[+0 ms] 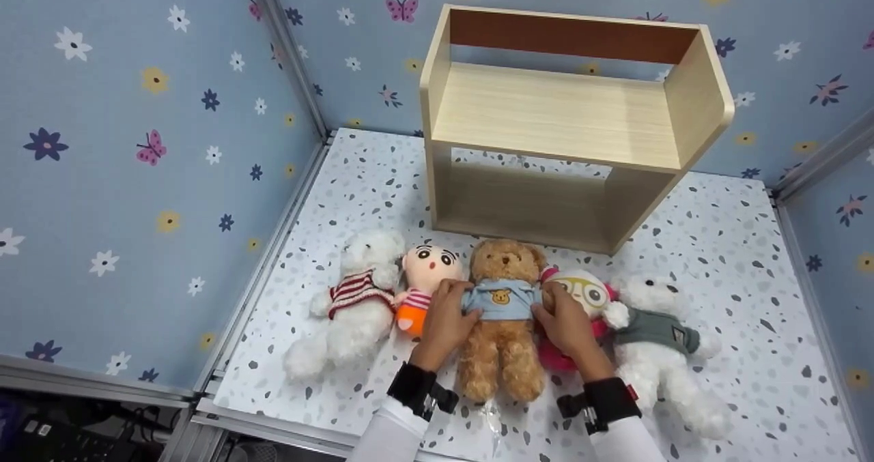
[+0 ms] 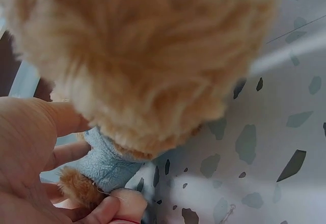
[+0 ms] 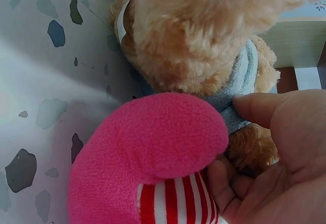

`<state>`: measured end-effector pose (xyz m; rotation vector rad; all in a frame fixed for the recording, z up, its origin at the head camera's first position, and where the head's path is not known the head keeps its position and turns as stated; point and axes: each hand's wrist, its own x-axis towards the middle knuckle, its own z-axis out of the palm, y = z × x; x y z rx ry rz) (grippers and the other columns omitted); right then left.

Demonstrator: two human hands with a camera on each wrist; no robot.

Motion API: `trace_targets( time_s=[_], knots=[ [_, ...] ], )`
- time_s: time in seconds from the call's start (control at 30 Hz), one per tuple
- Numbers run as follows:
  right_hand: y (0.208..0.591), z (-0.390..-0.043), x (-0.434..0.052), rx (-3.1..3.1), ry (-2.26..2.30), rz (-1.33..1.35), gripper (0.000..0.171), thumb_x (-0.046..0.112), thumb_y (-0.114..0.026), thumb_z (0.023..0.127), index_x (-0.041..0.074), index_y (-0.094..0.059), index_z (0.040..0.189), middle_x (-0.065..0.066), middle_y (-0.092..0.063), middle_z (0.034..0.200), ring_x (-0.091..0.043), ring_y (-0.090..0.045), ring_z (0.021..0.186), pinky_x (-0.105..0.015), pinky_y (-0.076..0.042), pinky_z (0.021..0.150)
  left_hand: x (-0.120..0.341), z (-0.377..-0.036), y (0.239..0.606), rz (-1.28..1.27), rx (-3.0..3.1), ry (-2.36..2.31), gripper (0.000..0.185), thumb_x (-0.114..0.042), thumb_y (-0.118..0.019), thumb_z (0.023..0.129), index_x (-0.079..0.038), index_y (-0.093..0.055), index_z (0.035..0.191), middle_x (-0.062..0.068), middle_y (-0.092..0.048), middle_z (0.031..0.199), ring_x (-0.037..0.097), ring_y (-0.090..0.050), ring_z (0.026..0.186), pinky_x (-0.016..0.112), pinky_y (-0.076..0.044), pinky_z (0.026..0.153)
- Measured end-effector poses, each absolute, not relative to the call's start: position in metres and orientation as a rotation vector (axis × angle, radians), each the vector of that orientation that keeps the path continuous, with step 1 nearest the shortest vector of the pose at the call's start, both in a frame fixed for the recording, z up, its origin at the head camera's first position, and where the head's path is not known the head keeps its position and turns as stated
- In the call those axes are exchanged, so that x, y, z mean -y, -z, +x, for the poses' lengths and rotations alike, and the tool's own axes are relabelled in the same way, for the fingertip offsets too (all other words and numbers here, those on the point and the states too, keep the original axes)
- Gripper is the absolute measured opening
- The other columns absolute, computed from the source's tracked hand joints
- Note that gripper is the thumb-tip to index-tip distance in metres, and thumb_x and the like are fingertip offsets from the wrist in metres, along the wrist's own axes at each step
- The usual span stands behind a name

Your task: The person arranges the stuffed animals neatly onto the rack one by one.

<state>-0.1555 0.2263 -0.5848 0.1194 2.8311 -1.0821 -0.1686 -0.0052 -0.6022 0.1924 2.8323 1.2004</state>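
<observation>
Left hand [image 1: 447, 319] and right hand [image 1: 565, 322] clamp the brown teddy bear [image 1: 502, 319] from both sides at its blue shirt, fingers curled round the torso, thumbs on top. Bear lies on its back mid-row, between the orange doll [image 1: 423, 284] and the pink toy [image 1: 580, 305], white bears at both ends. Speckled tabletop [image 1: 737, 291], wooden shelf [image 1: 567, 127] behind, flowered blue walls. Fingertips hidden under the fur; wrist views mostly blurred fur.
</observation>
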Motion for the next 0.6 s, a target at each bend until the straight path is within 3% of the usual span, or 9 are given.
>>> trace_targets(
  time_s=[0.4, 0.6],
  knots=[
    [0.5868, -0.1546, -0.2262, -2.851, 1.096, 0.131, 0.025, 0.025, -0.065, 0.091, 0.011, -0.052, 0.108, 0.0, -0.036, 0.071, -0.02, -0.045, 0.07, -0.033, -0.033, 0.065, 0.0059, -0.1667, 0.6057, 0.181, -2.872, -1.302, 0.042, -0.025, -0.078, 0.078, -0.016, -0.065, 0.117, 0.003, -0.055, 0.117, 0.023, -0.053, 0.111, 0.037, -0.045, 0.093],
    [0.5862, -0.1533, -0.2257, -2.882, 1.057, 0.153, 0.03, 0.026, -0.065, 0.09, 0.011, -0.053, 0.113, -0.001, -0.038, 0.071, -0.022, -0.047, 0.073, -0.036, -0.035, 0.067, 0.0065, -0.1671, 0.6056, 0.195, -2.89, -1.322, 0.041, -0.025, -0.079, 0.077, -0.016, -0.065, 0.115, 0.002, -0.056, 0.116, 0.022, -0.054, 0.111, 0.037, -0.045, 0.093]
  ],
)
